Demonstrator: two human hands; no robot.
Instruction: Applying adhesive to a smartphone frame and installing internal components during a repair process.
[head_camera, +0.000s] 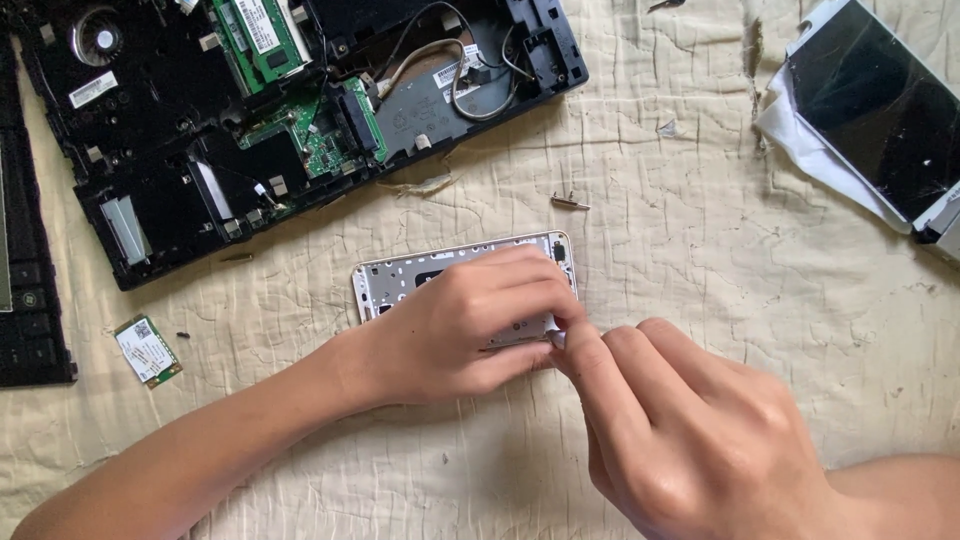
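Phone frame (400, 275) lies flat under my left hand (455, 330), fingers curled over it to pin it, while my right hand (680, 420) pinches something small at its near edge

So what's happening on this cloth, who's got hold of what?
A person is working with bare hands on a small silver phone frame lying on a cream quilted cloth. The left hand covers and steadies the frame, while the right hand pinches at its lower right edge; whatever it grips is too small to tell. An opened laptop base with exposed boards lies at upper left, a small green card sits to the left, and a dark-screened device is at upper right.
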